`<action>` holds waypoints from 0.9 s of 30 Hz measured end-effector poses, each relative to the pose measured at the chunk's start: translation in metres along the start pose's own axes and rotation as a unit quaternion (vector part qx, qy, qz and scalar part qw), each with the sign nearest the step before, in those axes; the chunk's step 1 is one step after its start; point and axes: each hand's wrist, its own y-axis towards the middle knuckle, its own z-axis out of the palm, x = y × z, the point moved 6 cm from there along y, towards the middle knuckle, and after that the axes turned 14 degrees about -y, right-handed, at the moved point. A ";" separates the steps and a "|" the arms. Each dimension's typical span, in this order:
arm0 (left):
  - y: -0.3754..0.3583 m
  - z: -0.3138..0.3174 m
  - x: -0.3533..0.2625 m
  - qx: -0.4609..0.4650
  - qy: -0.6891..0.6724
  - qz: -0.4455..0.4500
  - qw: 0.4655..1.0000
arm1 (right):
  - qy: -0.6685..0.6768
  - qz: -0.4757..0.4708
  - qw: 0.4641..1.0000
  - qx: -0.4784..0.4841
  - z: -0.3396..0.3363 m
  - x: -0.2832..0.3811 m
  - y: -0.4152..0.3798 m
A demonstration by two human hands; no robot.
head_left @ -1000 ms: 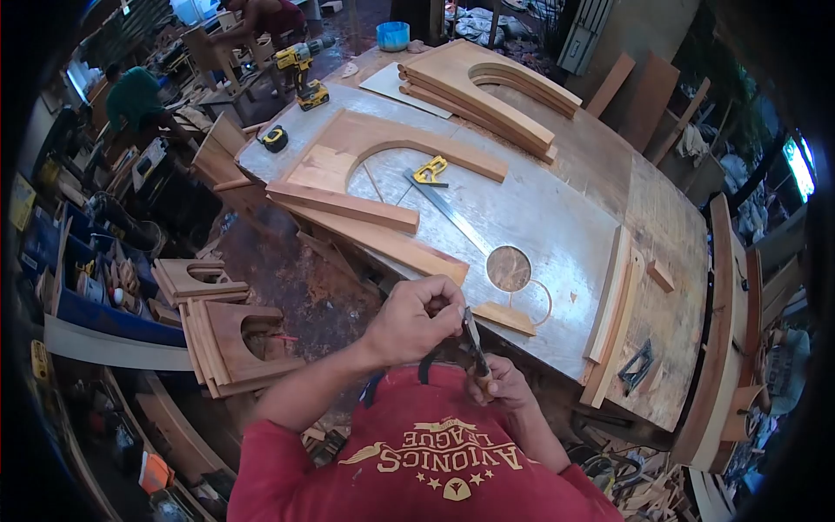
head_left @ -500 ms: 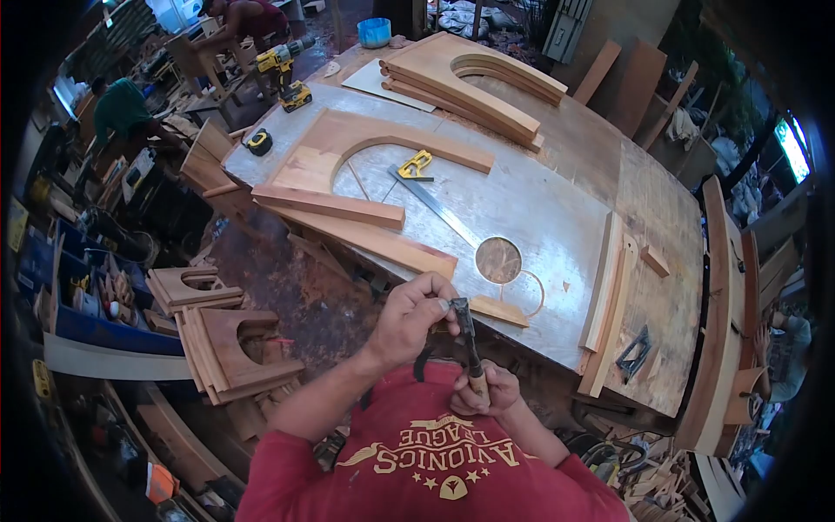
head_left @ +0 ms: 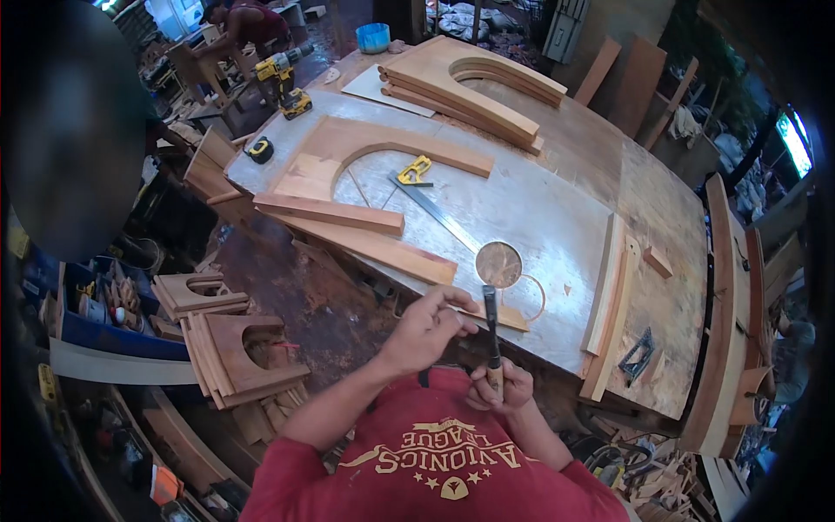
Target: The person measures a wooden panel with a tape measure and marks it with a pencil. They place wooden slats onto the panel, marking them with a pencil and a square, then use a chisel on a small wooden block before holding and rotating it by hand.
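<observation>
My right hand (head_left: pixel 506 384) is closed around the wooden handle of a chisel (head_left: pixel 490 326), whose dark metal blade points up and away from me. Just left of the blade is my left hand (head_left: pixel 429 331), fingers loosely bent and apart, holding nothing that I can see. Beyond both hands, a short wooden piece (head_left: pixel 504 317) lies at the near edge of the workbench (head_left: pixel 557 235). Past it on the bench are a round disc (head_left: pixel 498 264) and a combination square (head_left: pixel 435 209) with a yellow head.
A curved wooden frame (head_left: pixel 322 157) lies at the bench's left, near a tape measure (head_left: pixel 259 150) and a cordless drill (head_left: pixel 285 78). Stacked arched pieces (head_left: pixel 470 96) sit at the back. Long strips (head_left: pixel 611 296) line the right. Another person (head_left: pixel 252 26) bends at the far left.
My left hand has come off the chisel's metal end and moved slightly left. The chisel now stands further right and up in my right hand. A dark blurred patch covers the left side.
</observation>
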 end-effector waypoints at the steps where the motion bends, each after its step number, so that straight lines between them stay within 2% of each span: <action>1: 0.004 -0.005 0.010 0.003 0.021 -0.015 1.000 | -0.009 0.016 0.999 -0.037 -0.010 0.001 -0.008; 4: 0.013 -0.012 0.028 -0.016 0.196 0.043 0.980 | -0.014 -0.015 0.997 -0.076 -0.016 0.012 -0.018; 6: 0.014 -0.005 0.026 0.014 0.328 0.033 0.944 | -0.123 -0.030 0.988 -0.093 -0.029 0.019 -0.031; 8: 0.021 -0.003 0.046 0.055 0.387 -0.039 0.920 | -0.183 -0.053 0.975 -0.115 -0.033 0.029 -0.039; 10: 0.028 0.004 0.064 0.100 0.519 0.100 0.843 | -0.248 -0.062 0.954 -0.157 -0.034 0.041 -0.046; 11: 0.034 0.003 0.084 0.124 0.538 0.030 0.833 | -0.287 -0.063 0.936 -0.194 -0.038 0.046 -0.051; 13: 0.049 0.007 0.100 0.126 0.593 0.110 0.787 | -0.361 -0.064 0.889 -0.274 -0.042 0.056 -0.066; 16: 0.070 0.007 0.130 0.126 0.647 0.175 0.731 | -0.489 0.060 0.751 -0.439 -0.033 0.073 -0.095; 17: 0.077 0.008 0.146 0.123 0.659 0.193 0.716 | -0.514 0.070 0.718 -0.463 -0.038 0.075 -0.105; 18: 0.089 0.006 0.153 0.153 0.654 0.106 0.733 | -0.563 0.073 0.672 -0.476 -0.050 0.075 -0.122; 19: 0.094 0.002 0.162 0.160 0.638 0.155 0.737 | -0.534 0.085 0.687 -0.486 -0.028 0.086 -0.115; 20: 0.095 0.002 0.168 0.158 0.672 0.150 0.708 | -0.552 0.032 0.666 -0.501 -0.035 0.083 -0.128; 21: 0.098 0.002 0.170 0.161 0.639 0.142 0.738 | -0.563 0.037 0.646 -0.514 -0.034 0.085 -0.138; 22: 0.097 0.007 0.164 0.174 0.619 0.137 0.753 | -0.534 0.032 0.660 -0.528 -0.031 0.085 -0.147; 24: 0.099 0.007 0.167 0.194 0.621 0.123 0.750 | -0.517 0.057 0.641 -0.564 -0.029 0.089 -0.164; 27: 0.096 0.016 0.156 0.200 0.620 0.109 0.751 | -0.512 0.040 0.648 -0.562 -0.036 0.094 -0.179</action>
